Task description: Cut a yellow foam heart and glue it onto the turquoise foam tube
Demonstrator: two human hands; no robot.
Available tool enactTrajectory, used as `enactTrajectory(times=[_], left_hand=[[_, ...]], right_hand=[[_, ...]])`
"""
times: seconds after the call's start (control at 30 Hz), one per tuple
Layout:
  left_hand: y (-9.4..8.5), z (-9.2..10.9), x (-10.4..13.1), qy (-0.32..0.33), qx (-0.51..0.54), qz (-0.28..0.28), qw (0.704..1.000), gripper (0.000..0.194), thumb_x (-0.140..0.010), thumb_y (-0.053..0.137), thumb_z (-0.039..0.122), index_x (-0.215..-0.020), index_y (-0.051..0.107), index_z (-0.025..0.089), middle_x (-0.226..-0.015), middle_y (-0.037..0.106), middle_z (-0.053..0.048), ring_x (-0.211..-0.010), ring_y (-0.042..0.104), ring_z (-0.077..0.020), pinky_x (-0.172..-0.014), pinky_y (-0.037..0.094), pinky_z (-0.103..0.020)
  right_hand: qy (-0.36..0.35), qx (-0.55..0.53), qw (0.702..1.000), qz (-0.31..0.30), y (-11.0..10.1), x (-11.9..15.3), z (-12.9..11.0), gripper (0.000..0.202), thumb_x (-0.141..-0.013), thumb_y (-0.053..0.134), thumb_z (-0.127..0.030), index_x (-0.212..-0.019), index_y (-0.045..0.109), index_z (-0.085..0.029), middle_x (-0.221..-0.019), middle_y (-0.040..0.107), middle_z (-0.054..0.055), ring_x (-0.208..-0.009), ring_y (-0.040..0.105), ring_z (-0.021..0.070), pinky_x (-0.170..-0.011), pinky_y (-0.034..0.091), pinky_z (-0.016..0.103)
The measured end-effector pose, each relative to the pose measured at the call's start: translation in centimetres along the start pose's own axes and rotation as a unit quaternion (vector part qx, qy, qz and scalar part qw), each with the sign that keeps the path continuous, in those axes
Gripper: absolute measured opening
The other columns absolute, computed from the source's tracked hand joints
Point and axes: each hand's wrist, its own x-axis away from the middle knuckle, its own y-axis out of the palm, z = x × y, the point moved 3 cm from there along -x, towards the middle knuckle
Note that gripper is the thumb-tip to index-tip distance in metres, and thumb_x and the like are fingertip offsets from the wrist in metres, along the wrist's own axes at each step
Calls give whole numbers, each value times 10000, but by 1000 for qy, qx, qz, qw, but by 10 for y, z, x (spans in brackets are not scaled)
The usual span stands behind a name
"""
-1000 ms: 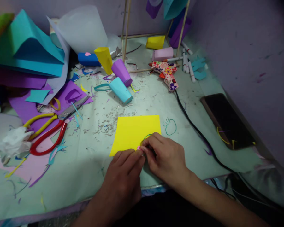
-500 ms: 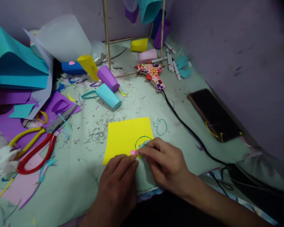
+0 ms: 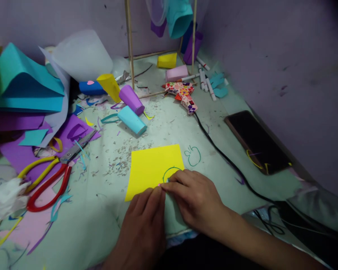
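Both hands meet over the lower part of a yellow sheet of paper [image 3: 146, 165], pinching a small pink paper heart [image 3: 159, 185] between their fingertips. Only a sliver of the heart shows now. My left hand [image 3: 146, 215] is closed on it from the left, thumb hidden. From the right, my right hand [image 3: 197, 195] holds its edge with thumb and forefinger, the other fingers curled. A green drawn circle [image 3: 167, 171] on the yellow sheet is partly covered by the right hand.
Large scissors [image 3: 63, 159] lie open at left among purple, teal and pink paper scraps. Paper cups [image 3: 132, 120], a flowered glue gun [image 3: 183, 95] with a black cord [image 3: 222, 153], markers [image 3: 210, 88] and a phone [image 3: 256, 142] lie beyond. A stick frame [image 3: 130, 45] stands behind.
My fingers have closed further over the pink heart, hiding most of it. The right hand covers more of the drawn circle. The whole view has shifted slightly.
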Motion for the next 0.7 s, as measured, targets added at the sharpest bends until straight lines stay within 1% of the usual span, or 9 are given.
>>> enactTrajectory(times=[0.1, 0.2, 0.27, 0.3, 0.37, 0.43, 0.5, 0.6, 0.7], left_hand=[[-3, 1, -3, 33, -52, -17, 998, 319, -846, 310, 60, -969, 605, 67, -938, 654, -81, -847, 526, -205, -712, 427, -307], [-4, 1, -4, 47, -66, -30, 996, 342, -858, 285, 65, -974, 607, 71, -969, 666, -81, -858, 531, -198, -711, 405, -299], [-3, 1, -4, 51, -71, -30, 996, 356, -864, 269, 67, -978, 606, 71, -973, 668, -87, -859, 533, -195, -721, 397, -298], [-2, 1, -4, 54, -73, -28, 995, 362, -870, 260, 74, -975, 606, 71, -961, 669, -88, -852, 534, -195, -729, 395, -300], [0, 1, -3, 60, -78, -22, 995, 377, -886, 235, 89, -973, 601, 68, -941, 668, -88, -844, 538, -197, -742, 394, -300], [2, 1, -1, 60, -86, -16, 994, 389, -900, 211, 93, -977, 592, 66, -951, 664, -86, -847, 542, -195, -749, 393, -297], [3, 0, 0, 59, -95, -9, 994, 388, -906, 202, 92, -983, 582, 67, -967, 659, -85, -864, 545, -197, -752, 395, -296], [4, 0, 0, 63, -101, 1, 993, 377, -908, 203, 97, -972, 574, 69, -953, 656, -87, -864, 544, -197, -752, 400, -295], [4, 1, -1, 62, -104, 5, 993, 349, -894, 228, 91, -972, 568, 66, -923, 656, -90, -843, 544, -192, -735, 409, -290]], right_hand=[[42, -36, 998, -34, -1, -5, 0, 241, -791, 507, -130, -935, 685, -207, -778, 649, 58, -723, 588, 205, -607, 441, 323], [85, -65, 992, -70, -3, -9, 2, 187, -804, 515, -160, -897, 674, -197, -788, 659, 46, -732, 602, 197, -621, 453, 319], [94, -103, 988, -66, -5, -9, 5, 185, -812, 515, -153, -922, 662, -181, -816, 662, 48, -756, 606, 189, -648, 464, 316], [98, -133, 985, -48, -7, -9, 7, 196, -815, 513, -141, -947, 655, -173, -824, 657, 49, -761, 605, 179, -659, 469, 308], [114, -195, 974, 12, -12, -7, 12, 203, -819, 517, -123, -975, 641, -157, -810, 638, 46, -732, 595, 150, -651, 476, 277], [135, -238, 959, 76, -16, -5, 17, 164, -814, 540, -122, -942, 640, -152, -776, 622, 35, -682, 582, 129, -618, 477, 251], [143, -253, 949, 120, -19, -3, 20, 115, -807, 566, -129, -888, 642, -158, -757, 621, 28, -657, 579, 122, -596, 474, 245], [145, -256, 943, 156, -20, -1, 22, 92, -804, 577, -130, -850, 646, -170, -750, 624, 25, -663, 589, 128, -589, 477, 253], [121, -251, 946, 164, -19, -1, 21, 113, -802, 569, -105, -843, 655, -164, -755, 630, 36, -693, 600, 140, -614, 490, 271]])
